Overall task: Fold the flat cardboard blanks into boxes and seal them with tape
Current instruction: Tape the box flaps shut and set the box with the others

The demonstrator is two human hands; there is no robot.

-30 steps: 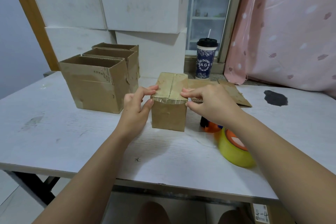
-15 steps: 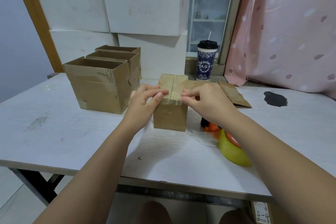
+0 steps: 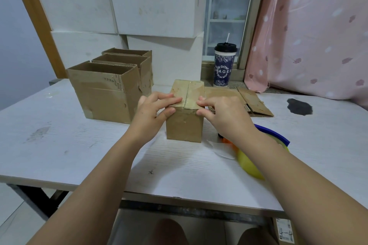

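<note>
I have both hands on the small box [image 3: 185,125], which stands closed on the table [image 3: 79,145] between my fingers. It is plain brown cardboard, taller than it is wide, a bit scuffed on the front face. Its two top flaps meet in a seam that runs away from me. A glossy strip of clear tape [image 3: 190,101] covers that seam and folds down over the near top edge.

My left hand [image 3: 151,113] lies with its fingers [image 3: 169,99] nearly straight across the left flap, and the thumb pushes against the front face just below them. My right hand [image 3: 225,115] has its forefinger [image 3: 205,101] laid flat on the right flap, thumb tip against the front edge beneath it. The fingertips of the two hands are close, with the seam between them. Neither hand wraps round the box; both press it.

Just beyond my right fingers a flat cardboard blank [image 3: 239,97] lies on the table. Under my right wrist is a yellow tape roll [image 3: 249,165], mostly hidden by my arm. Out past my left fingers three open boxes [image 3: 107,93] stand in a row.
</note>
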